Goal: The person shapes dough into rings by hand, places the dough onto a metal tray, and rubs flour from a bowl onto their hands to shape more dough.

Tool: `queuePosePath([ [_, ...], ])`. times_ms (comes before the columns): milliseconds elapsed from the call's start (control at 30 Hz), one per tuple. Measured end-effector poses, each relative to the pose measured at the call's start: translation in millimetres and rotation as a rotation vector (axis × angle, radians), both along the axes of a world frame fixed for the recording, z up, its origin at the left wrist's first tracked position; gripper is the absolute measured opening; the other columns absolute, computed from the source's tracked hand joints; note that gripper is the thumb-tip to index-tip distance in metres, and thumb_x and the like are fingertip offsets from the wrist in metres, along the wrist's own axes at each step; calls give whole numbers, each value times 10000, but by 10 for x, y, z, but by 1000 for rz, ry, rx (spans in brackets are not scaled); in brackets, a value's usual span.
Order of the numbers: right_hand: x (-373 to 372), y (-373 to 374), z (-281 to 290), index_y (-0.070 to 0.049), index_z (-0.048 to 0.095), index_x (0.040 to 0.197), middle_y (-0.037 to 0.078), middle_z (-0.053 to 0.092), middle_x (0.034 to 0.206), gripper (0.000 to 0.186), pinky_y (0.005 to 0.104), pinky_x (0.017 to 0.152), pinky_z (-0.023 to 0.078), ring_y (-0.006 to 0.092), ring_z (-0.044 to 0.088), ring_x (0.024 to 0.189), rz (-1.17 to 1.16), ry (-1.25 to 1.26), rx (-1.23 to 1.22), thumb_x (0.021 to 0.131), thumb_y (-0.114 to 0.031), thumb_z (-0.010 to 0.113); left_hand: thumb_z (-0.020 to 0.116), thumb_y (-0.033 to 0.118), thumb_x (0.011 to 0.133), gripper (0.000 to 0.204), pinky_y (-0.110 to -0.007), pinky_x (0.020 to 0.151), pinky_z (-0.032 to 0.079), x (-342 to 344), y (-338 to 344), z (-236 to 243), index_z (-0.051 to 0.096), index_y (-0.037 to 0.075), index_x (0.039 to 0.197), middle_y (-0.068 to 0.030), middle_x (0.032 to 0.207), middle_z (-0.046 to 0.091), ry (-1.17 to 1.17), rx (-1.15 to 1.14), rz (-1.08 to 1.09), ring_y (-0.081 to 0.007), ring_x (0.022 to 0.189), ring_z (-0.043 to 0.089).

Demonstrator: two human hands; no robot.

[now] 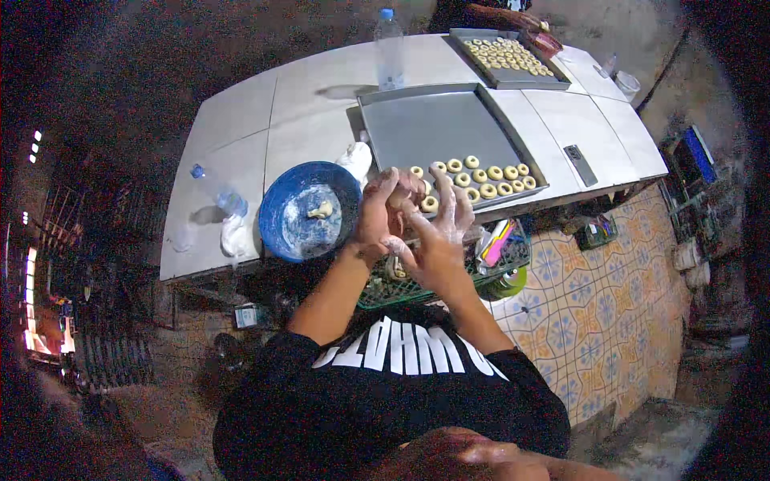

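My left hand (382, 210) and my right hand (439, 240), both dusted with flour, come close together over the table's front edge. The left hand's fingers curl inward, and what they may hold is hidden. My right hand's fingers are stretched up and apart, with nothing visible in them. Just beyond them lies a metal baking tray (437, 124) with rows of pale dough rings (488, 191) along its near side. To the left of my hands stands a blue basin (275, 210), floury inside, with a lump of dough (320, 210) in it.
A second tray (521, 82) full of dough rings lies at the far right, near another person's hand (525, 22). Water bottles (389, 52) and a phone (580, 165) rest on the white table (309, 88). A green crate (513, 255) sits below the edge.
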State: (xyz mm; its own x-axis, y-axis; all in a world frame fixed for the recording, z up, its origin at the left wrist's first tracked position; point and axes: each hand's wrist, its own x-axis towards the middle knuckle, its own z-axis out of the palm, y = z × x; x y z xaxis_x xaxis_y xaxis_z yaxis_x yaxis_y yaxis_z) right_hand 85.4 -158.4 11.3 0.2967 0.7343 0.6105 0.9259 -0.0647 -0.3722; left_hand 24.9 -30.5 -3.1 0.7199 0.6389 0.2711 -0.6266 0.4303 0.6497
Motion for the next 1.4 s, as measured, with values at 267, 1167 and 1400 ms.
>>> queuePosePath([
  [267,-23,-13,-11,-136,749,1167,264,193,1645,569,622,1138,198,516,220,1425,54,78,42,838,-599,712,532,316,1057,391,-344,732,490,-31,-2,52,496,97,734,-51,715,526,201,-207,-185,-192,724,551],
  [1167,-9,114,-195,-29,642,1281,313,194,1614,610,596,1180,124,487,195,1475,186,328,50,843,-437,762,515,362,1056,292,-347,719,481,64,38,-65,502,105,918,-35,743,505,72,-254,-99,-193,721,532],
  [1400,-13,110,-145,-72,658,1291,332,105,1633,608,642,1171,159,553,156,1455,169,395,37,866,-501,727,505,307,1041,301,-373,769,488,85,53,2,478,104,819,-37,730,483,41,-247,-225,-217,737,540],
])
